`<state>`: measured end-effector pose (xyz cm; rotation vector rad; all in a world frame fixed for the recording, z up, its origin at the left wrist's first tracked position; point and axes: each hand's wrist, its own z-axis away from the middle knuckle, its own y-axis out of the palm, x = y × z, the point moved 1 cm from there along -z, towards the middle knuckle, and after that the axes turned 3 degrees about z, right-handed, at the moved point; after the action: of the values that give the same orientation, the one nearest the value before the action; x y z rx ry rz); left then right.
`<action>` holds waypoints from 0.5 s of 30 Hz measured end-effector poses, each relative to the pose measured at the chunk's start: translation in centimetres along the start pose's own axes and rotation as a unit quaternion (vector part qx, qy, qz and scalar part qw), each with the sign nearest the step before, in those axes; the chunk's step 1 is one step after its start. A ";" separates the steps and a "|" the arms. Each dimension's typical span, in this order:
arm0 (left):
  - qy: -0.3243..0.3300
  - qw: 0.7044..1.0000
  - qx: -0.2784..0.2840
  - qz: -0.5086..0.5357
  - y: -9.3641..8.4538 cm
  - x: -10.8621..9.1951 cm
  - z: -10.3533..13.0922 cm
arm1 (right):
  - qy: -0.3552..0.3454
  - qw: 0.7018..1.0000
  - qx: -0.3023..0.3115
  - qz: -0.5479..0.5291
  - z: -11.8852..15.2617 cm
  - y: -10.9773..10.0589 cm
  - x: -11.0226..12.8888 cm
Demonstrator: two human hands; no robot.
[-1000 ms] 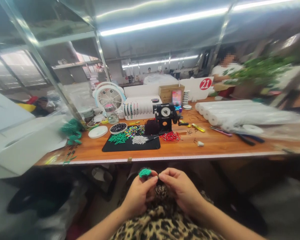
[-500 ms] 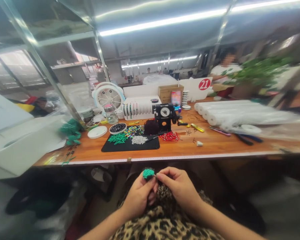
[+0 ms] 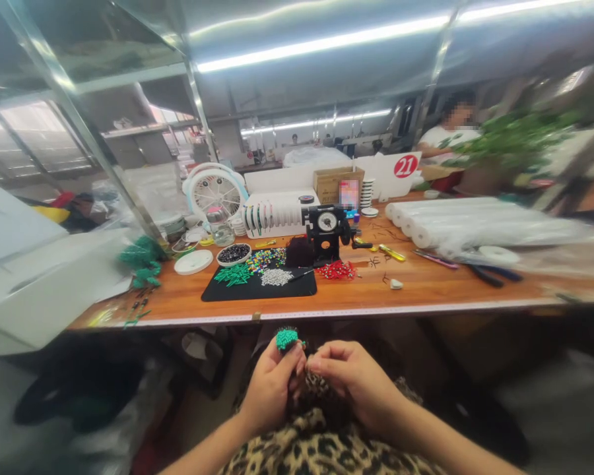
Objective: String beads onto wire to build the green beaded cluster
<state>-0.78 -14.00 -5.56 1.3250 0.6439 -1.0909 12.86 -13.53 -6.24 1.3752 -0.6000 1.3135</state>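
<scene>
In my left hand, closed over my lap below the table edge, is a bundle of thin dark strands tipped with small green beads. Its beaded end sticks up above my thumb. My right hand is just to the right with thumb and forefinger pinched together; whatever lies between those fingertips is too small to make out. Beyond the hands, a black mat on the table carries green pieces, white beads, mixed coloured beads and a dish of black beads.
A black crank device with a dial stands behind the mat, beside red beaded pieces. White rolls and pliers lie to the right. A white fan is at the back; a white box is on the left.
The green-beaded bundle and my left hand have shifted slightly left and up. My right fingertips have dropped a little and stand farther from the beads.
</scene>
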 end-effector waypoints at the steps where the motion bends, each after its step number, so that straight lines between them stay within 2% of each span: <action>1: 0.002 1.000 -0.001 -0.004 0.0 0.0 0.0 | 0.003 1.000 0.000 -0.004 0.0 0.0 0.0; 4: 0.005 1.000 -0.013 -0.025 0.0 -0.1 0.1 | -0.003 1.000 -0.007 0.006 -0.1 0.0 0.3; 6: 0.006 0.999 -0.018 -0.039 0.1 -0.2 0.1 | -0.039 0.998 -0.025 0.045 -0.2 -0.1 0.8; 9: -0.003 0.998 -0.009 -0.060 0.2 -0.2 0.0 | -0.096 0.985 -0.058 0.133 -0.3 -0.2 1.6; 15: -0.035 0.995 -0.001 -0.098 -0.1 0.0 -0.1 | -0.135 0.960 -0.062 0.237 -0.2 -0.4 1.6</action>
<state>-0.82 -13.93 -5.64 1.2358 0.7336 -1.2888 13.53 -12.70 -4.90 1.3640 -1.2378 1.4378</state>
